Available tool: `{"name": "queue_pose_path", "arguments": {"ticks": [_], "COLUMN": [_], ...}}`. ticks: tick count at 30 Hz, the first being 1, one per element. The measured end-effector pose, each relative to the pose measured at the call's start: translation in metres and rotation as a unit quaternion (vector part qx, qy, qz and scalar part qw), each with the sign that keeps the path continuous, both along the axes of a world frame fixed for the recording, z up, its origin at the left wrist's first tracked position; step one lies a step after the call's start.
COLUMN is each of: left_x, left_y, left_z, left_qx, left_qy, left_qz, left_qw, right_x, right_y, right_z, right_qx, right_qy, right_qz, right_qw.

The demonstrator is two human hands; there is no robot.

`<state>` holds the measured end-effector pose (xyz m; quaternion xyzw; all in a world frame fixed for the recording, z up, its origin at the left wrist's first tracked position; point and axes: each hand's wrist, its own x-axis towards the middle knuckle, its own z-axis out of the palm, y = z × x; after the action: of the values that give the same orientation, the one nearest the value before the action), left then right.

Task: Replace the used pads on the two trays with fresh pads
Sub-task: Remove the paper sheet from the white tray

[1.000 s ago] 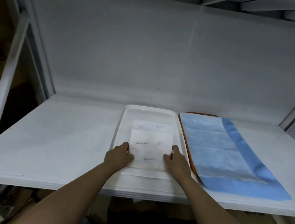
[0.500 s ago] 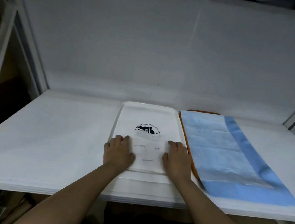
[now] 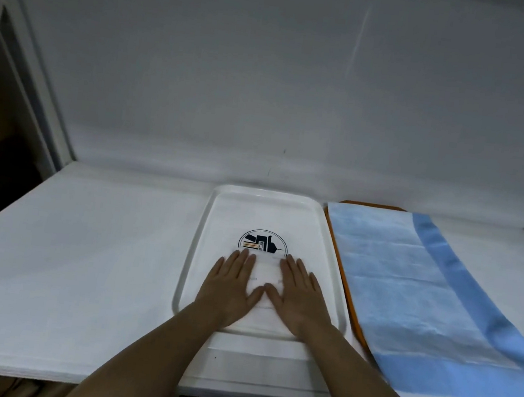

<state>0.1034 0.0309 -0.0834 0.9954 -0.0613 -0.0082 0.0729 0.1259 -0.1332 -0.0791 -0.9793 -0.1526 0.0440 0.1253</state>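
Shelf (image 3: 82, 275): white, deep, walled behind by a pale panel; metal uprights at both sides.
White tray (image 3: 195, 256): centred near the front edge, rim bare on all sides, round dark logo (image 3: 262, 242) printed mid-floor.
White pad (image 3: 265, 274): folded small, lying flat on the tray's near half, far edge just short of the logo; covers only part of the floor.
Left hand (image 3: 231, 288): flat, fingers spread, palm down on the pad's left half; pressing, nothing gripped.
Right hand (image 3: 298, 295): same pose on the right half; thumbs touching over the pad's middle.
Orange tray (image 3: 338, 272): just beside the white one on the right, only a thin edge showing.
Blue pad (image 3: 413, 290): spread over the orange tray, overhanging toward the front and the right.
Step in hand: probably smoothing or unfolding the white pad; whether used or fresh, cannot tell.
Risk, slip: smooth tray floor, light pad; a sideways push likely to slide it rather than open it.
Risk, creasing: flat palms pinning the folds; layers likely to drag together and bunch.
Risk, tray shift: tray close to the shelf front; a pull toward the body could nudge it over the edge.
Risk, neighbour: right elbow close to the blue pad; a sweep could ruck it.
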Motion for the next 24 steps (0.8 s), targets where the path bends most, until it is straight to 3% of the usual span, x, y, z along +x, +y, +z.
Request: {"name": "queue_pose_path", "arguments": {"ticks": [6, 11, 15, 19, 21, 24], "left_x": [-0.004, -0.015, -0.027, -0.044, -0.054, -0.060], "left_y": [0.007, 0.016, 0.009, -0.008, -0.008, 0.004], "left_z": [0.000, 0.012, 0.023, 0.027, 0.028, 0.030], "left_qx": [-0.007, 0.034, 0.007, -0.026, -0.011, 0.025], "left_qy": [0.019, 0.051, 0.007, 0.004, 0.045, 0.089], "left_qz": [0.034, 0.049, 0.064, -0.041, -0.080, -0.046], "left_qw": [0.999, 0.997, 0.998, 0.999, 0.996, 0.995], "right_x": [-0.001, -0.011, -0.024, -0.044, -0.051, -0.056], "right_y": [-0.006, -0.014, -0.014, -0.004, -0.008, -0.019], "right_z": [-0.003, 0.012, 0.025, 0.028, 0.033, 0.041], "right_qx": [-0.002, -0.069, -0.055, -0.019, -0.029, -0.050], "right_qy": [0.015, 0.017, -0.003, 0.009, 0.043, 0.075], "right_qz": [-0.036, -0.053, -0.033, 0.090, 0.094, 0.051], "right_qw": [0.999, 0.996, 0.998, 0.996, 0.994, 0.995]}}
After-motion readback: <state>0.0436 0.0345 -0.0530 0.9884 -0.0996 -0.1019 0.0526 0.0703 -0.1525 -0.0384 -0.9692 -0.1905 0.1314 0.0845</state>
